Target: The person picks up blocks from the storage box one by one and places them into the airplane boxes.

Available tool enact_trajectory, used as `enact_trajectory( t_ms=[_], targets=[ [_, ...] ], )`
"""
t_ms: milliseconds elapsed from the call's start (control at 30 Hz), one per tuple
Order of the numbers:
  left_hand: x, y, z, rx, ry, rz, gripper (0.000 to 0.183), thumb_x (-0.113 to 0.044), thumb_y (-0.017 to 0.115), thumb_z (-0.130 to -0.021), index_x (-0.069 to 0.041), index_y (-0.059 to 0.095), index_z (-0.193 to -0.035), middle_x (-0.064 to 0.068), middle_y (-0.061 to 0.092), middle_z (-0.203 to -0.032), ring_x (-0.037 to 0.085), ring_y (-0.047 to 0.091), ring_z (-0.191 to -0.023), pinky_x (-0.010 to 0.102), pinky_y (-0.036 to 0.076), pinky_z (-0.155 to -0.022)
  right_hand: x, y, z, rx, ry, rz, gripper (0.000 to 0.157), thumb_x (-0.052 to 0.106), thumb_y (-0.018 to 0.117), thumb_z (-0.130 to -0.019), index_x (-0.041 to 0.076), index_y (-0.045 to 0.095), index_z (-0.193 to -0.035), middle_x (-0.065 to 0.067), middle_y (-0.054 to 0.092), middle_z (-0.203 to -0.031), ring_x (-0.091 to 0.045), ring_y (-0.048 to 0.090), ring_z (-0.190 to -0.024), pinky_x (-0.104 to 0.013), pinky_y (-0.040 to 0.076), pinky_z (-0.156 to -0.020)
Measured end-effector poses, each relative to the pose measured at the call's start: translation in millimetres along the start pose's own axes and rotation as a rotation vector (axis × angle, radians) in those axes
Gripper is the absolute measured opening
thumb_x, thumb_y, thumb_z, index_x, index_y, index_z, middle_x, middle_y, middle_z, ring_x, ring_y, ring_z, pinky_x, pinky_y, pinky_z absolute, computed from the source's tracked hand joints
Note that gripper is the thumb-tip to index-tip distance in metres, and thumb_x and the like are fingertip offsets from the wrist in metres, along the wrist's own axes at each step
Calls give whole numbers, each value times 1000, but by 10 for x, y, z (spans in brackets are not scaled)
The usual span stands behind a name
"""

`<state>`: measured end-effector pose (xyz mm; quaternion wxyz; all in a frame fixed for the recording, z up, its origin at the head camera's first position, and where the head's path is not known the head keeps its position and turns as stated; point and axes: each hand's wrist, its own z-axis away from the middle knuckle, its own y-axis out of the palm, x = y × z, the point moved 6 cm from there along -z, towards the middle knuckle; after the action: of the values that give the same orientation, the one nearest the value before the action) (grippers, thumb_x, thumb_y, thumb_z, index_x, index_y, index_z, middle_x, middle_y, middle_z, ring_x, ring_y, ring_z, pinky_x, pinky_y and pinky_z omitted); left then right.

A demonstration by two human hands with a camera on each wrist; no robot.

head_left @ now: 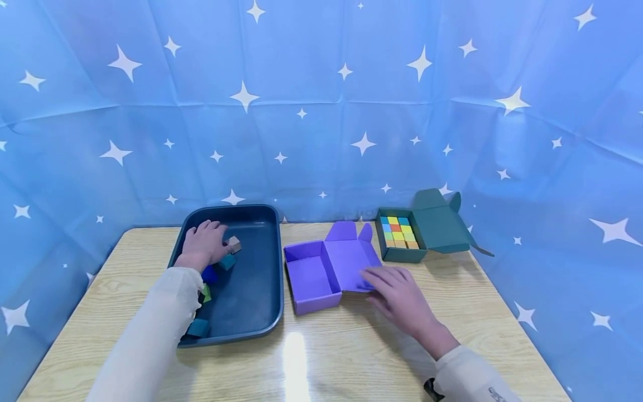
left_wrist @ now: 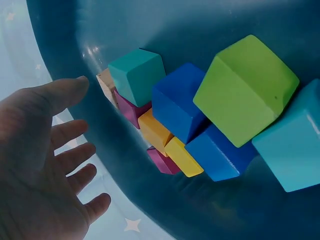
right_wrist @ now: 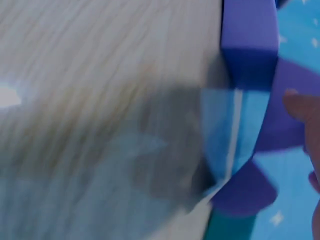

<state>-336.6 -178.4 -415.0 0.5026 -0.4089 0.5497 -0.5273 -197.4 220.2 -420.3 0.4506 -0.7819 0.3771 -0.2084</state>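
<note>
Reaching over the left side of a dark blue tray [head_left: 256,290], my left hand [head_left: 203,245] has its fingers spread with nothing between them. A plain wooden block [head_left: 234,244] lies beside its thumb, and a teal block [head_left: 228,262] sits just nearer. In the left wrist view, green [left_wrist: 245,90], blue [left_wrist: 177,100], yellow [left_wrist: 183,156] and other blocks gather along the tray's side. My right hand [head_left: 399,296] hovers over the open lid [head_left: 351,259] of a purple box [head_left: 318,303], fingers loosely extended; whether it touches the lid I cannot tell. No blocks show inside the purple box.
A dark green box [head_left: 402,255] filled with several coloured blocks [head_left: 398,231] stands at the back right, its lid [head_left: 442,229] folded out to the right. A blue curtain [head_left: 321,111] with white stars hangs behind the wooden table [head_left: 241,368].
</note>
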Motion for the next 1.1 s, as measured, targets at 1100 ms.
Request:
enact_trajectory(
  t_ms=[1100],
  targets=[
    [100,75,26,33,-23,15,60,-32,57,-96,1,43,-144,28,38,-150,48,26,-142,68,21,-115,299,102,-189,194,-180,-30,51,3,66,-88,16,58,-137,5,62,-135,-16,61,-124,-38,48,-107]
  ],
)
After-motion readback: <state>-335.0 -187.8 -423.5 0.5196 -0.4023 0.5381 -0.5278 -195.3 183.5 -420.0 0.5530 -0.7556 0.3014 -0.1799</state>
